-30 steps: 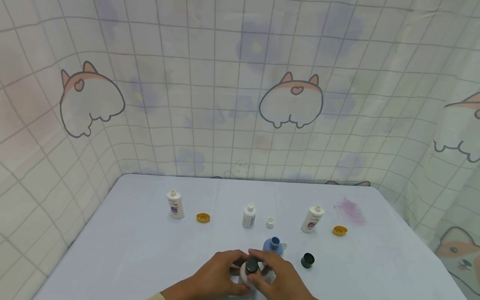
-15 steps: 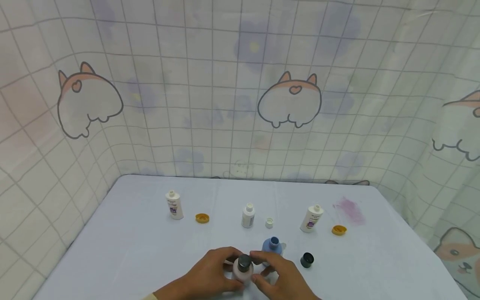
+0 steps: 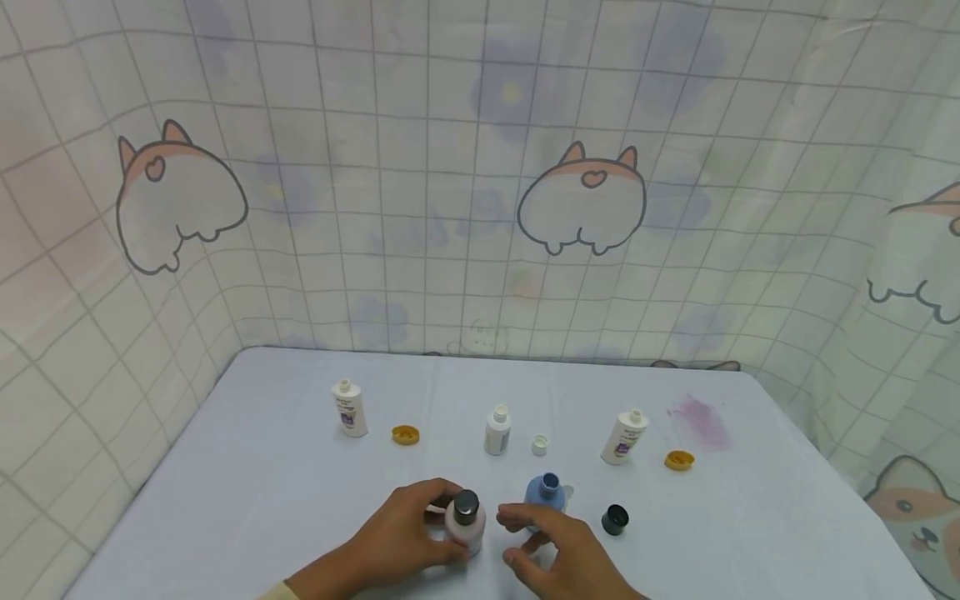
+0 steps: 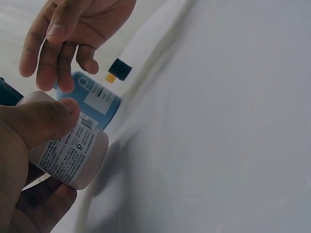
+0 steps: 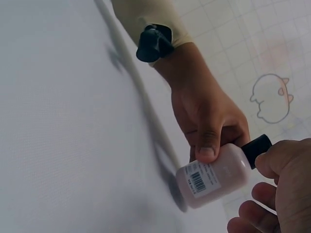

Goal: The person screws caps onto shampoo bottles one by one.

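My left hand (image 3: 408, 532) grips a pale pink bottle (image 3: 468, 535) with a black cap (image 3: 467, 506) on its neck. In the left wrist view the thumb lies across the bottle's printed label (image 4: 73, 150), and a shadow falls by its base. To the right, my right hand (image 3: 564, 552) is apart from the pink bottle, fingers loosely bent around nothing. Just beyond that hand stands an uncapped blue bottle (image 3: 545, 493), partly hidden by its fingers. A loose black cap (image 3: 615, 520) lies right of the blue bottle.
Farther back stand white bottles without caps: one left (image 3: 349, 410), a small one in the middle (image 3: 497, 432), one right (image 3: 624, 438). Yellow caps (image 3: 406, 435) and a small white cap (image 3: 540, 445) lie beside them. A patterned curtain (image 3: 450, 275) hangs behind the table.
My left hand has moved left and slightly away from me with the pink bottle. My right hand's fingers have come off its black cap and stayed nearly in place.
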A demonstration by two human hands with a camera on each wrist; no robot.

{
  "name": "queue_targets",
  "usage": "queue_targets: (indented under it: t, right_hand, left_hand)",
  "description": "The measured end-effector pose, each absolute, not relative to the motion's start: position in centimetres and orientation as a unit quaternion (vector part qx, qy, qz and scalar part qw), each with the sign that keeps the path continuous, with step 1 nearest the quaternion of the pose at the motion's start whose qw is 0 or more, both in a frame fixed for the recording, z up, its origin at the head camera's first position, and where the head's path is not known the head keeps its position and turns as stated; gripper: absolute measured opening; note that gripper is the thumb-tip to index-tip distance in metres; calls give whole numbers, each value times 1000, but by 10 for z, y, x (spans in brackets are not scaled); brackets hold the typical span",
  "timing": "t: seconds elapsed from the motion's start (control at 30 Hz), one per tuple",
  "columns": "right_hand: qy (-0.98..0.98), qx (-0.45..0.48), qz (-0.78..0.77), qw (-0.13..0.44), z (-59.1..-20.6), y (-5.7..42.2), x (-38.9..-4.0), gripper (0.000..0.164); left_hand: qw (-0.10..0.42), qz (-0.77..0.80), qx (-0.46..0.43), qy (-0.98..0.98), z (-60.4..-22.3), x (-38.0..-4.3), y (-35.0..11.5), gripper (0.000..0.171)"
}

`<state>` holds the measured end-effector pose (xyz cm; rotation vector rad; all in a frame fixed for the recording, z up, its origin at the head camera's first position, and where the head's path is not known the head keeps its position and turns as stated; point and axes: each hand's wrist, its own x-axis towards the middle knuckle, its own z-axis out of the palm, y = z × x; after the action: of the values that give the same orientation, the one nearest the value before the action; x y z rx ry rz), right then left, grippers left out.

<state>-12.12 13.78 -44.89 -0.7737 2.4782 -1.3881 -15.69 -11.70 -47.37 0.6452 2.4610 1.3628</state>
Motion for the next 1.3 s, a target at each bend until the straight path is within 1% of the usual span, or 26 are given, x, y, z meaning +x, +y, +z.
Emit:
queue_targets:
  t: [0.33,0.57,0.9,1.3]
  right_hand:
    - [848,-238,-460,109,-445,138,-120,40]
    - [861,-207,-448,121,-443,137,-119,41]
    - [866,-199,-443,119,-443,136,-119,37]
    - [865,-214,-439,114,-446,136,-120,38]
  left_hand:
    - [114,462,184,860,-469,-160,-131,60]
    - [90,454,179,868,-471,-160,-139,62]
    - [72,459,171,869,-471,-162,-152,60]
    - [40,461,165,871,-472,-162,-166,59]
